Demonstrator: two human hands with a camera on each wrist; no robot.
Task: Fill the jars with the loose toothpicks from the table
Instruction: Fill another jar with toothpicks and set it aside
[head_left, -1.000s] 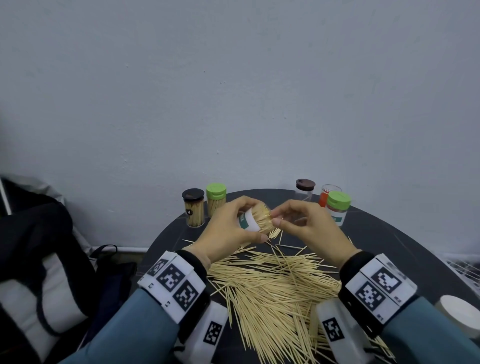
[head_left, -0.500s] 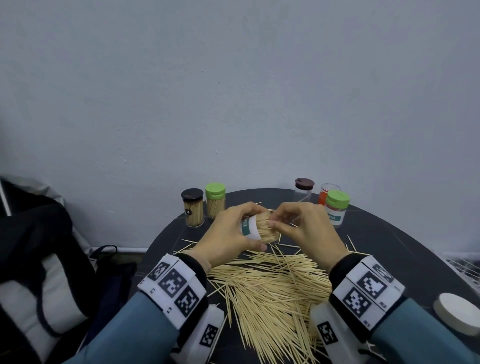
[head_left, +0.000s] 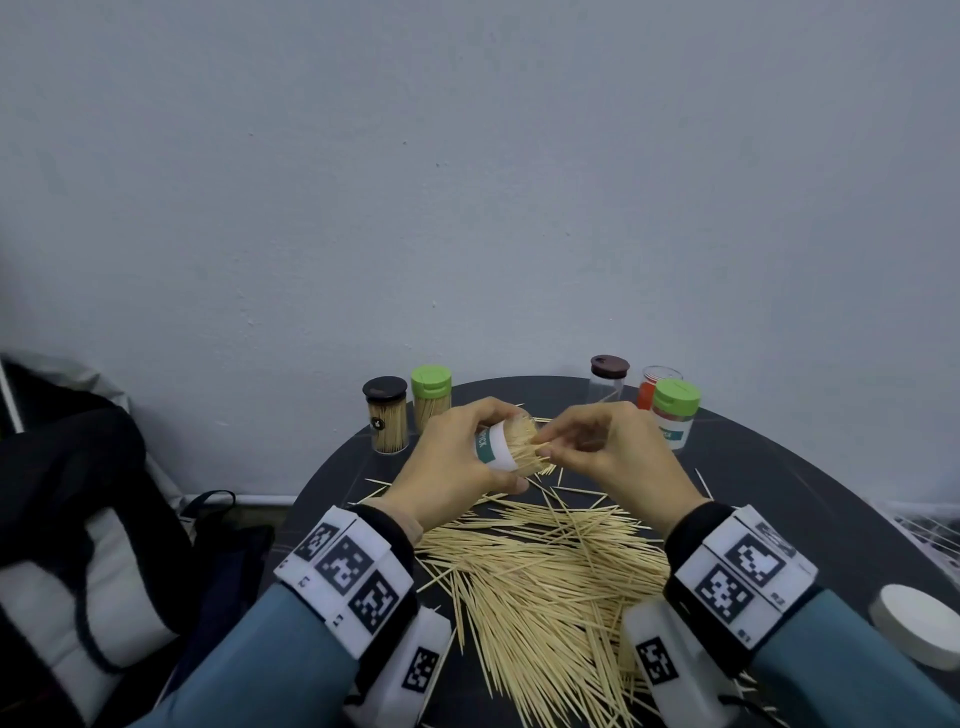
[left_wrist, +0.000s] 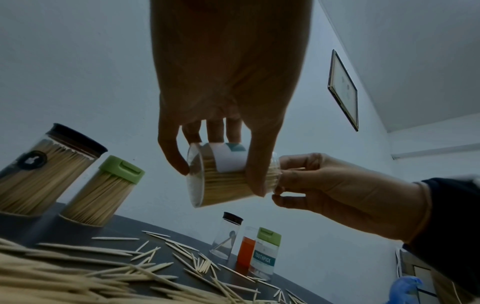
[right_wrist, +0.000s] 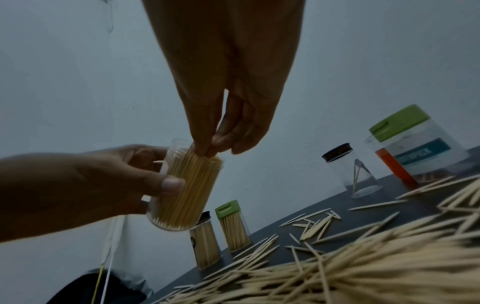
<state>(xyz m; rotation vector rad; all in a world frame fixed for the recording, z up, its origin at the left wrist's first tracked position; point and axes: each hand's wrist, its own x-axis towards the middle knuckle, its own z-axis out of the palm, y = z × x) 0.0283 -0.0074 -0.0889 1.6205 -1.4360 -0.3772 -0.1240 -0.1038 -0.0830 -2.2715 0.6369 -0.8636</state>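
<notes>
The person's left hand (head_left: 457, 462) is raised above the dark round table (head_left: 779, 483) and curls around a clear jar (head_left: 496, 446) with a white and teal label, thumb on the near side and fingers wrapped over the far side, so the jar lies tilted with its open mouth turned toward the other hand. The jar is packed nearly full of toothpicks whose tips stick out past the rim. The right hand (head_left: 613, 457) meets it at the mouth, its thumb and fingertips (right_wrist: 207, 148) pinched close together on the ends of the toothpicks there; in the right wrist view the fingertips sit right on the bristling tips. Beneath both hands a large heap of loose toothpicks (head_left: 545, 571) spreads over the table, thick near the person and thinning to scattered single sticks farther back. At the table's far left stand two full jars side by side, a black-lidded jar (head_left: 385, 415) and a green-lidded jar (head_left: 431, 397), both closed. At the far right stands a cluster: a dark-lidded clear jar (head_left: 608, 379) holding only a couple of sticks, an open jar with an orange label (head_left: 652, 389) behind, and a second green-lidded jar with a teal label (head_left: 674, 415) in front, close against the orange one. A round white lid (head_left: 919, 623) lies near the table's right edge, well apart from the pile. A dark bag (head_left: 78, 519) sits on the floor to the left.
</notes>
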